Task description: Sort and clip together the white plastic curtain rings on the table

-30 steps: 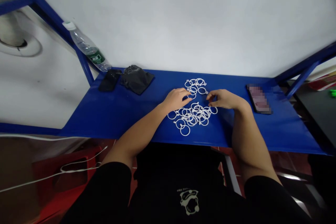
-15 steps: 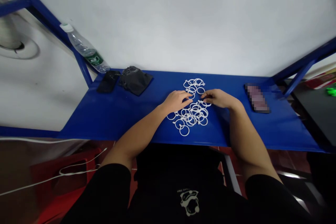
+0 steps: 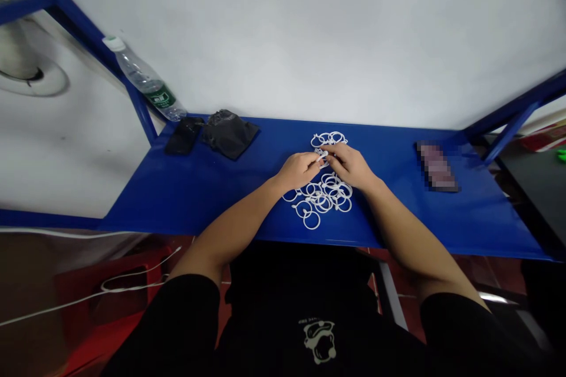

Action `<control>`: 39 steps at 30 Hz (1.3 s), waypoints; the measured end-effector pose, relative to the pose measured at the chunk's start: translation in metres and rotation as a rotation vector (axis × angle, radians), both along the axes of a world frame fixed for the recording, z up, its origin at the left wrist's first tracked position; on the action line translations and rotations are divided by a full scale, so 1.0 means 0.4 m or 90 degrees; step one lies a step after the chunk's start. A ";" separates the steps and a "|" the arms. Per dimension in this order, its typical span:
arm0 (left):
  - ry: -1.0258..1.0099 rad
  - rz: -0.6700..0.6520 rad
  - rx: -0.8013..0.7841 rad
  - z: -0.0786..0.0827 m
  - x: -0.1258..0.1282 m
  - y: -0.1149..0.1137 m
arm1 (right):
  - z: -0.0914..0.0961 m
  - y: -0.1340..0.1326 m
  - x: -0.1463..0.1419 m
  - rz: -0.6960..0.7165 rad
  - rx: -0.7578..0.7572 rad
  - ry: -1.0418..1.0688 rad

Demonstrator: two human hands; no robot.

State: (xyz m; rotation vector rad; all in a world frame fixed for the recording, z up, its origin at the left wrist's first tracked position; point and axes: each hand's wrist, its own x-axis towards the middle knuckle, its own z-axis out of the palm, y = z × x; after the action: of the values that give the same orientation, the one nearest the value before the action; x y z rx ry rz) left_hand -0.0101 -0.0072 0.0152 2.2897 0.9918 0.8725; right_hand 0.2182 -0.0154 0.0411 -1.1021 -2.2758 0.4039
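The right hand (image 3: pixel 347 166) has moved in to meet the left hand (image 3: pixel 298 171), both pinching a white plastic ring (image 3: pixel 322 156) just above a pile of rings (image 3: pixel 322 203).

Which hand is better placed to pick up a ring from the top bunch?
Probably the right hand: its fingers lie right beside the top bunch of rings, while the left hand sits lower and further to the side.

Overlapping plastic rings (image 3: pixel 322 203), count seemingly past telling.
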 end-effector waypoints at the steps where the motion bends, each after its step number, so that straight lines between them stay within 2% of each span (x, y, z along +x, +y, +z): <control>1: 0.005 0.001 0.011 -0.002 -0.002 0.002 | 0.004 0.000 0.005 0.013 -0.003 -0.005; 5: 0.023 -0.006 0.052 -0.012 -0.007 0.010 | 0.012 0.005 0.015 0.044 0.000 0.001; 10: 0.037 -0.031 0.094 -0.021 -0.005 0.010 | -0.001 0.011 0.005 0.075 0.008 0.064; 17: 0.037 -0.020 0.085 -0.020 -0.008 0.014 | 0.008 0.006 0.012 0.083 -0.096 0.137; 24: 0.053 -0.017 0.082 -0.020 -0.009 0.013 | -0.009 0.017 0.025 0.086 -0.185 0.186; 31: 0.061 -0.023 0.092 -0.016 -0.008 0.011 | -0.001 0.019 0.032 0.091 -0.220 0.192; 34: 0.065 -0.030 0.099 -0.019 -0.007 0.013 | 0.005 0.015 0.028 0.085 -0.216 0.191; 39: 0.082 -0.046 0.127 -0.027 -0.003 0.014 | -0.003 0.012 0.010 0.022 -0.140 0.192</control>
State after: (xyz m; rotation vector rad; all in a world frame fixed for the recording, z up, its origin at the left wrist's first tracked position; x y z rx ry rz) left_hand -0.0115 -0.0017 0.0044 2.5614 0.9039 0.8361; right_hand 0.2220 -0.0106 0.0399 -1.0282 -2.0198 0.7949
